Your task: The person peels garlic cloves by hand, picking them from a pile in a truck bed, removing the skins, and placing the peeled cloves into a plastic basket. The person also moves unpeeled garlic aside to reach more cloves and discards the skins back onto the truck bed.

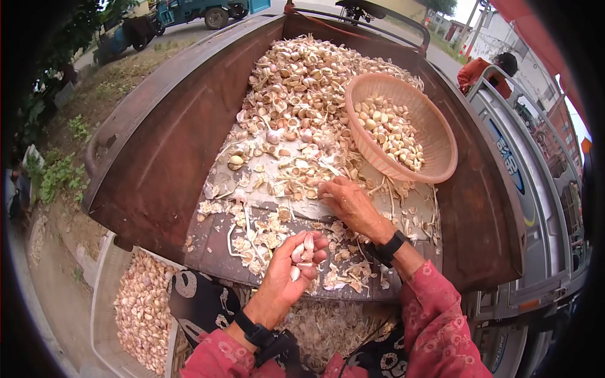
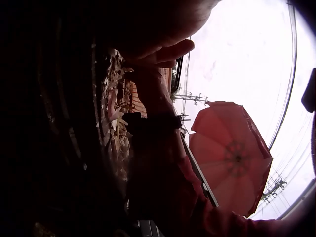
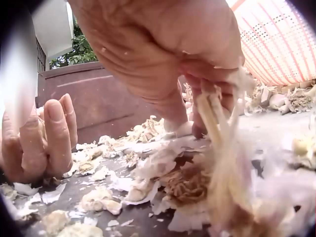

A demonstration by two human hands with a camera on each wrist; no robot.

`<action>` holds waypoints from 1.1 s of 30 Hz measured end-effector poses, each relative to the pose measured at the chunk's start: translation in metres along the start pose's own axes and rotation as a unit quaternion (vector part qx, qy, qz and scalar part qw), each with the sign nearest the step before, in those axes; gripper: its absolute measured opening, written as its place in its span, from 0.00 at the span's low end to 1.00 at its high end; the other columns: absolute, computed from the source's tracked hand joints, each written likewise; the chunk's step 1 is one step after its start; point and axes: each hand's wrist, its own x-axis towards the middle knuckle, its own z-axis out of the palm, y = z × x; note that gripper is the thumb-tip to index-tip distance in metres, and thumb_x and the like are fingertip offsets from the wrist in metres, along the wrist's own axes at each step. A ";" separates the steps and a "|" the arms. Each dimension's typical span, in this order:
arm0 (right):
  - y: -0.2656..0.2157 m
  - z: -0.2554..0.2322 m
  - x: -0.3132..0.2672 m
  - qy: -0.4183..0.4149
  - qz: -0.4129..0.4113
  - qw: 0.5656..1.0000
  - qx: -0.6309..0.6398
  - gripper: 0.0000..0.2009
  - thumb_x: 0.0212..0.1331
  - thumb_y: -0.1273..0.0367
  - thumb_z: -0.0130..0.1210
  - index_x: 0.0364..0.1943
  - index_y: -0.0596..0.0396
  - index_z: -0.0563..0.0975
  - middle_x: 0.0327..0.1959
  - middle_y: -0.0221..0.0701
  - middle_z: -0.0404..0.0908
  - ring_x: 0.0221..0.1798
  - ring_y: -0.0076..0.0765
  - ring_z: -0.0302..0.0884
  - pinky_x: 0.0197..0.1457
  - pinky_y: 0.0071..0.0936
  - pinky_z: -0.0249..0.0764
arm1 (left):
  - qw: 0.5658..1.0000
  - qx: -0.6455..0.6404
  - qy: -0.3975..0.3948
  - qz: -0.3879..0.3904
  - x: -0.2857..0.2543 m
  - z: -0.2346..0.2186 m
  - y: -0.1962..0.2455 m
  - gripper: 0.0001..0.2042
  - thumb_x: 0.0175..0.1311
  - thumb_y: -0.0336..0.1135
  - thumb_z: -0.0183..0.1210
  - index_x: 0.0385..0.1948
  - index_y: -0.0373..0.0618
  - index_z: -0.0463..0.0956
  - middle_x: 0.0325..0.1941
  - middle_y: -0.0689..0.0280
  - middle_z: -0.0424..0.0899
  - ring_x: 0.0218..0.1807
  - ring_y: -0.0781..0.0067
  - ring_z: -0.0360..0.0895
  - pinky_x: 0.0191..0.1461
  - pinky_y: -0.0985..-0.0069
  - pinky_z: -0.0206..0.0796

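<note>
In the head view my left hand (image 1: pixel 287 268) is palm up, its curled fingers holding several pinkish-white garlic cloves (image 1: pixel 302 251). Ahead and to its right, my right hand (image 1: pixel 353 205) reaches down to the floor of a rusty metal cart bed. In the right wrist view the thumb and a fingertip of that hand pinch a small pale garlic clove (image 3: pixel 183 129) low over the floor. A dry garlic stalk (image 3: pixel 212 116) stands right at its other fingers. Loose papery skins (image 3: pixel 148 170) lie below. The left wrist view is mostly dark.
Garlic heaps (image 1: pixel 302 75) fill the far end of the bed. A pink plastic basket (image 1: pixel 435 145) with cloves tilts against the right wall. Below left is a white crate (image 1: pixel 104 315) of cloves. High side walls (image 1: pixel 164 126) enclose the bed; a person (image 1: pixel 485 75) is beyond.
</note>
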 end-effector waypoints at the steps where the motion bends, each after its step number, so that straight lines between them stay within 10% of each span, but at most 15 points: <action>1: 0.003 0.010 0.002 -0.014 0.021 0.999 -0.026 0.07 0.59 0.73 0.57 0.41 0.55 0.76 0.37 0.41 0.75 0.45 0.53 0.77 0.43 0.43 0.73 | 1.000 0.012 0.017 0.010 -0.001 0.003 0.000 0.11 0.72 0.39 0.53 0.44 0.40 0.75 0.40 0.59 0.83 0.34 0.71 0.82 0.18 0.88 0.67; 5: 0.005 0.008 -0.008 -0.023 0.031 0.999 -0.018 0.06 0.61 0.71 0.59 0.40 0.56 0.78 0.36 0.37 0.77 0.41 0.43 0.78 0.43 0.38 0.72 | 0.998 0.026 0.047 0.028 -0.002 0.005 0.000 0.12 0.71 0.39 0.53 0.47 0.40 0.75 0.41 0.59 0.83 0.36 0.69 0.83 0.19 0.87 0.69; 7: -0.014 -0.012 -0.017 -0.026 0.162 0.974 0.156 0.07 0.63 0.70 0.59 0.40 0.58 0.79 0.35 0.33 0.78 0.37 0.31 0.77 0.39 0.30 0.72 | 0.998 0.030 0.050 0.038 -0.005 0.010 -0.001 0.13 0.71 0.39 0.54 0.49 0.39 0.75 0.42 0.58 0.84 0.38 0.67 0.85 0.21 0.86 0.72; 12: -0.055 -0.028 -0.023 -0.057 0.073 0.946 0.312 0.10 0.63 0.68 0.59 0.43 0.60 0.80 0.33 0.36 0.79 0.38 0.37 0.78 0.41 0.34 0.73 | 0.997 0.003 0.067 0.047 -0.008 0.021 -0.003 0.14 0.71 0.38 0.55 0.50 0.39 0.74 0.43 0.57 0.84 0.40 0.66 0.85 0.22 0.85 0.74; 15: -0.016 -0.015 0.006 0.067 0.079 0.991 0.084 0.11 0.61 0.70 0.59 0.45 0.58 0.78 0.37 0.41 0.77 0.40 0.46 0.77 0.43 0.38 0.73 | 0.998 -0.035 0.045 0.017 -0.009 0.014 -0.002 0.12 0.71 0.38 0.54 0.48 0.40 0.75 0.43 0.57 0.83 0.37 0.68 0.83 0.20 0.86 0.73; 20: 0.023 0.014 0.019 0.012 0.029 0.999 -0.029 0.12 0.56 0.72 0.60 0.45 0.54 0.76 0.40 0.43 0.76 0.45 0.51 0.76 0.45 0.44 0.72 | 0.983 -0.151 -0.106 -0.010 -0.069 0.028 0.022 0.11 0.72 0.39 0.52 0.43 0.42 0.76 0.43 0.56 0.78 0.30 0.76 0.71 0.13 0.88 0.61; 23: 0.016 0.006 0.013 -0.012 0.039 0.998 -0.043 0.12 0.53 0.72 0.61 0.42 0.52 0.75 0.40 0.43 0.77 0.46 0.53 0.76 0.48 0.46 0.72 | 0.967 -0.103 -0.137 0.191 -0.158 0.045 0.054 0.13 0.74 0.39 0.49 0.43 0.40 0.77 0.45 0.54 0.75 0.29 0.74 0.70 0.12 0.87 0.61; 27: 0.002 -0.009 -0.009 -0.020 0.162 0.966 0.199 0.13 0.52 0.79 0.59 0.43 0.58 0.81 0.39 0.30 0.78 0.38 0.25 0.76 0.40 0.24 0.77 | 0.833 0.090 -0.054 0.544 -0.269 0.034 0.103 0.15 0.76 0.40 0.47 0.44 0.34 0.75 0.50 0.53 0.73 0.29 0.75 0.69 0.11 0.86 0.61; 29: 0.008 -0.008 -0.027 -0.001 0.135 0.950 0.283 0.15 0.56 0.78 0.61 0.49 0.55 0.82 0.40 0.22 0.77 0.38 0.18 0.73 0.39 0.19 0.75 | 0.653 0.274 0.162 0.687 -0.293 0.002 0.125 0.15 0.76 0.41 0.49 0.43 0.36 0.77 0.53 0.53 0.73 0.31 0.79 0.71 0.12 0.88 0.58; 33: -0.012 -0.023 -0.051 -0.053 0.179 0.915 0.357 0.16 0.58 0.76 0.61 0.52 0.59 0.79 0.38 0.22 0.77 0.39 0.17 0.73 0.41 0.18 0.73 | 0.459 0.573 0.487 0.472 -0.315 -0.155 0.169 0.24 0.73 0.50 0.52 0.64 0.48 0.71 0.71 0.51 0.61 0.67 0.59 0.67 0.56 0.69 0.72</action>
